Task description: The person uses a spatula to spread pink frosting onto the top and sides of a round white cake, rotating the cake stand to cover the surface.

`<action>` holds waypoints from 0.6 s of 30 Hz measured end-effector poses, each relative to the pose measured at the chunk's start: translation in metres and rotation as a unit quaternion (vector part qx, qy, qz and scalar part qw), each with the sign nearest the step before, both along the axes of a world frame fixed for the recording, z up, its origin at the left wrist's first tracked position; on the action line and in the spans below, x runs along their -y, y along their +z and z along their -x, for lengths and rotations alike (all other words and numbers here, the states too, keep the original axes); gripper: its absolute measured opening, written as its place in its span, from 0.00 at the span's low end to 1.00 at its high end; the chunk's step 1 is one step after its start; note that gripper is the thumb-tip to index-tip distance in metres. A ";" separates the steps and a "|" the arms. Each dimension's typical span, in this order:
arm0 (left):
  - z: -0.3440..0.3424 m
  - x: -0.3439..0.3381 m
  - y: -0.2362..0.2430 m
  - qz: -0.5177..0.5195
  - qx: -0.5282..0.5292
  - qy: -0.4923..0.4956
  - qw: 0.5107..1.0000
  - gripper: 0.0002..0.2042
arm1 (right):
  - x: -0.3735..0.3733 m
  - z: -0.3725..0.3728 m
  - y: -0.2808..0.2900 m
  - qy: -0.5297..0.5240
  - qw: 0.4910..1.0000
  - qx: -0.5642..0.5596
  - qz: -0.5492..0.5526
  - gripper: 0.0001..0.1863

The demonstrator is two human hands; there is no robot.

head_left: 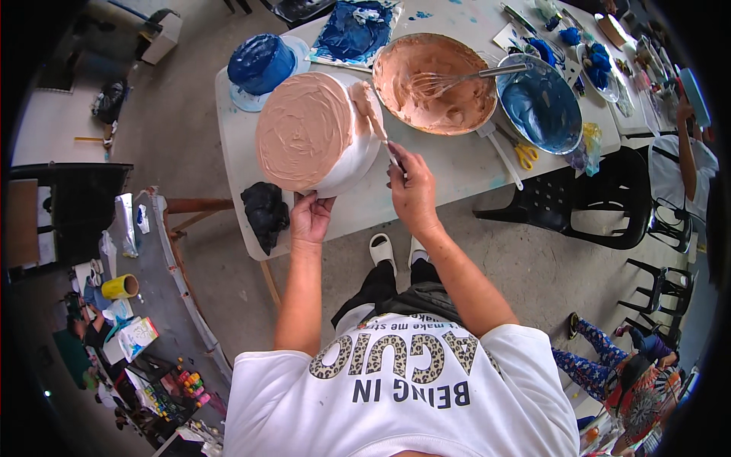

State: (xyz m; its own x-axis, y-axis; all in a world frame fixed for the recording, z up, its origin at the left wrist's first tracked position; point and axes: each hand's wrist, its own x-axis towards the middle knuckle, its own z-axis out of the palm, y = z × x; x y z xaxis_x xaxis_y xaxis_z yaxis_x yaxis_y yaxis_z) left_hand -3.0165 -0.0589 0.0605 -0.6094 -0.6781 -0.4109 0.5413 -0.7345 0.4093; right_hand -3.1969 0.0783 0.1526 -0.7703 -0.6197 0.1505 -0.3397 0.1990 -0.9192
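Observation:
A round cake or cake-shaped block stands near the left end of the table. Peach-tan frosting covers its top in swirls, while its side is mostly white. My left hand grips its lower near edge, fingertips hidden beneath. In my right hand is a spatula, fingers wrapped round its handle. Its blade, thick with peach frosting, lies against the cake's right side. Right of the cake, a large bowl holds the same frosting, with a wire whisk resting in it.
Behind the cake sits a blue-frosted round cake. A bowl of blue frosting, yellow scissors and a white-handled scraper lie to the right. A black plastic bundle hangs at the left table edge. Black chairs stand at the right.

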 end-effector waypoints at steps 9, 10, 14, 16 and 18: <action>0.036 -0.023 0.007 -0.031 0.009 0.071 0.997 0.22 | 0.003 -0.024 0.003 0.010 0.999 0.019 0.047 0.21; 0.037 -0.022 0.006 -0.030 0.009 0.071 0.997 0.22 | 0.001 -0.026 0.001 0.013 0.998 0.015 0.052 0.21; 0.046 -0.017 0.004 -0.076 -0.010 0.080 0.994 0.19 | -0.005 -0.035 -0.005 0.027 0.996 0.036 0.083 0.21; 0.049 -0.013 0.005 -0.063 -0.010 0.087 0.994 0.19 | -0.013 -0.035 -0.001 0.029 0.994 0.064 0.079 0.21; 0.041 -0.001 0.001 -0.078 -0.038 0.087 0.992 0.19 | -0.019 -0.029 0.009 0.036 0.992 0.093 0.075 0.21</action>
State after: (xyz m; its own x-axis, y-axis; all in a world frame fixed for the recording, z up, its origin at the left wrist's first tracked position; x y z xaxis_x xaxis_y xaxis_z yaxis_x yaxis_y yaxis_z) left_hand -3.0579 -0.0576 0.0619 -0.5220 -0.7080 -0.4758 0.6906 -0.6781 0.2514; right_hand -3.1682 0.0976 0.1614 -0.7483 -0.6551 0.1045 -0.1692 0.0362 -0.9849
